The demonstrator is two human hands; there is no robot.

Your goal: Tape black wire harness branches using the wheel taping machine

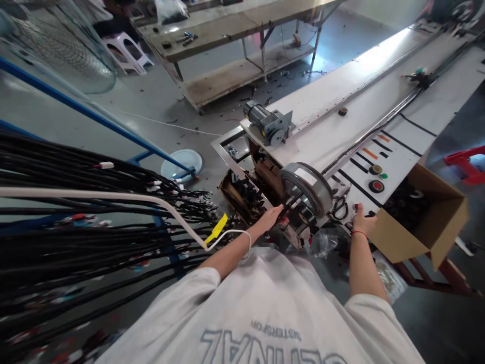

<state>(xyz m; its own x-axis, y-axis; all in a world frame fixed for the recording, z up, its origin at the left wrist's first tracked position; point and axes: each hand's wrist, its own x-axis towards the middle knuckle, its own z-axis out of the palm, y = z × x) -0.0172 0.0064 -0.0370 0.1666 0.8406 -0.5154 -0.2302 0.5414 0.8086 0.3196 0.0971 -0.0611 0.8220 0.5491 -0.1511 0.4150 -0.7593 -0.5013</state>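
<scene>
Long white bench [341, 126] over grey concrete floor [151, 106] (workshop). Left hand [270, 218] pinching black cable [290, 205] by metal wheel [307, 186]. Right hand [362, 221] flat on bench edge, fingers loosely curled, beside cardboard box [424, 222].

Left hand [271, 217] at black cable [290, 203], right hand [361, 221] perhaps on buttons.

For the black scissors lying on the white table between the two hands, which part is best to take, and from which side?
Probably take the scissors by the looped handles, coming from above on the near table edge beside the right hand. They lie flat with the loops open upward; which way the blades point is hard to tell.
</scene>
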